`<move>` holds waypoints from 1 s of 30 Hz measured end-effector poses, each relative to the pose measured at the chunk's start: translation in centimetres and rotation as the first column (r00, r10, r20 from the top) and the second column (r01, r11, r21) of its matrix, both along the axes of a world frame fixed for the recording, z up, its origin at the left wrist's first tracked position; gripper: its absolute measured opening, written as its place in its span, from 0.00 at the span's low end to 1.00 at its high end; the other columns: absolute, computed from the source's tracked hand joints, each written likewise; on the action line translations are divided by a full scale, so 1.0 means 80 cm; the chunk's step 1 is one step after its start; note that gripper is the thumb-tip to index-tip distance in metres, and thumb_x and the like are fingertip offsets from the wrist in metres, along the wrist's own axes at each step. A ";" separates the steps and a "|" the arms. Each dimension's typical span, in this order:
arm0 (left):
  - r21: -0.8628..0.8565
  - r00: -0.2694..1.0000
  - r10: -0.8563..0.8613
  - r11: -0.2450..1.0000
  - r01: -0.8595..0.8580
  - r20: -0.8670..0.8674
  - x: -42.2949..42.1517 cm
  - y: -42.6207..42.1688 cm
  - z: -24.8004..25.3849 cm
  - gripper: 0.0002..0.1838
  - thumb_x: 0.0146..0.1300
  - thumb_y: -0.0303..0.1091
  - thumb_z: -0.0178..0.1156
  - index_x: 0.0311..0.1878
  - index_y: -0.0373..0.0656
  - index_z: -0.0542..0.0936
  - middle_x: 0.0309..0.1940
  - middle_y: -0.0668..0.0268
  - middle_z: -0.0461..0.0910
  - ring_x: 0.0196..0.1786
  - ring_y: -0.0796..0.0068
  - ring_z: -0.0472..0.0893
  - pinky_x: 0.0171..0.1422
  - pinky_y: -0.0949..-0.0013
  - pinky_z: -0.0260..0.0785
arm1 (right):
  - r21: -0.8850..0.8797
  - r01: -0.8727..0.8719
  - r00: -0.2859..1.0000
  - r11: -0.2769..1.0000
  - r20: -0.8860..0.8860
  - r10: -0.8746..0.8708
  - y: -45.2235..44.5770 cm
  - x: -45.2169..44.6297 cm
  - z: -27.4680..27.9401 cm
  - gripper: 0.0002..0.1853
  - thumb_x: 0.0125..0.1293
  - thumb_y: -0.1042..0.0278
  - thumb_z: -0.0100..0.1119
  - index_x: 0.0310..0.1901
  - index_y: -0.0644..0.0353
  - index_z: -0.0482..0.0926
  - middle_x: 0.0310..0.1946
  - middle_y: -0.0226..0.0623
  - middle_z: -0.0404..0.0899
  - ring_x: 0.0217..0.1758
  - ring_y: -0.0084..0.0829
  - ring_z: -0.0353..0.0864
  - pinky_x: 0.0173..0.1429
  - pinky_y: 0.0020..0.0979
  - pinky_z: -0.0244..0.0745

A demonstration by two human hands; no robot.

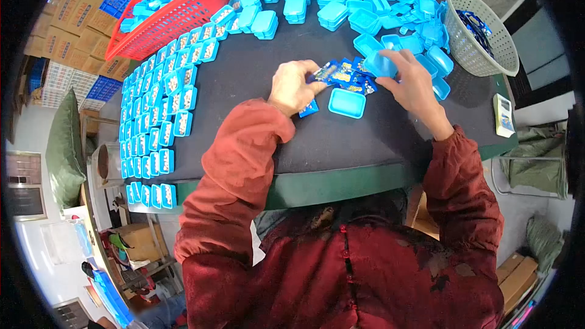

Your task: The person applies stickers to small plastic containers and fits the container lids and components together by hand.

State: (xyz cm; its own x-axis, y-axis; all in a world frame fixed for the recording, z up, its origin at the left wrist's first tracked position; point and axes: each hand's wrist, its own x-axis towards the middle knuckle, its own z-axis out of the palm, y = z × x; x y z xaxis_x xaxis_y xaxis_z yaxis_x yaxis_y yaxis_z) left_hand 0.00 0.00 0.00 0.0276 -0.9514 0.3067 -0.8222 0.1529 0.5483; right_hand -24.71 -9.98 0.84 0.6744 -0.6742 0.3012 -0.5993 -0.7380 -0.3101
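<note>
One red basket [177,26] stands far left, two pale baskets [461,44] far right; one blue tray [347,104] lies mid-bench [237,85]. Both forearms reach forward. The left hand [295,87], fingers curled, pinches a blue packet [326,74]; the right hand [409,83], half open, grips a second tray [379,66].

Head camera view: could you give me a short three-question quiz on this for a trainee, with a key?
1. Multiple choice. What is the left hand touching?
A) a green glass bottle
B) a dark-blue printed packet
C) a metal spoon

2. True or false: the right hand is touching a light-blue rectangular plastic tray.

3. Fill the gap: the round pale-grey perforated plastic basket with dark-blue contents stands toward the person's ___ side.

Key: 1. B; 2. True; 3. right
</note>
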 end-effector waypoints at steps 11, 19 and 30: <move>0.525 0.895 0.119 0.839 0.140 -0.429 0.039 0.066 0.053 0.16 0.62 0.39 0.58 0.23 0.37 0.78 0.16 0.69 0.71 0.21 0.76 0.69 0.30 0.73 0.64 | 0.824 -0.381 0.808 0.420 0.518 -0.282 0.074 0.005 0.067 0.20 0.64 0.66 0.55 0.54 0.69 0.71 0.30 0.37 0.76 0.23 0.20 0.69 0.20 0.16 0.59; 0.545 0.902 -0.072 0.816 -0.191 0.425 0.025 0.059 0.092 0.15 0.54 0.41 0.67 0.28 0.39 0.78 0.24 0.65 0.75 0.25 0.64 0.71 0.36 0.63 0.68 | 0.871 -0.486 0.814 0.073 0.481 -0.326 0.092 0.004 0.037 0.16 0.68 0.62 0.48 0.48 0.66 0.73 0.26 0.35 0.76 0.20 0.20 0.69 0.19 0.18 0.61; 0.206 0.980 -0.100 0.976 0.063 0.171 0.033 0.077 0.027 0.11 0.47 0.30 0.69 0.32 0.37 0.80 0.29 0.65 0.78 0.26 0.65 0.72 0.35 0.64 0.67 | 0.847 -0.343 0.908 0.405 0.410 -0.088 0.113 0.003 0.040 0.11 0.69 0.69 0.46 0.46 0.64 0.75 0.25 0.31 0.75 0.20 0.19 0.69 0.22 0.18 0.63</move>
State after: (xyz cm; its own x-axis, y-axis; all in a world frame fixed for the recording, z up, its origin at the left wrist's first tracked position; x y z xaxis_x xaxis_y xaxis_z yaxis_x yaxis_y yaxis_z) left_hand 2.67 6.19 2.15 -0.0906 -0.9905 0.1039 -0.8991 0.1262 0.4192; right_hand -24.48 -0.93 4.05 0.7711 -0.6068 -0.1930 -0.2159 0.0359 -0.9757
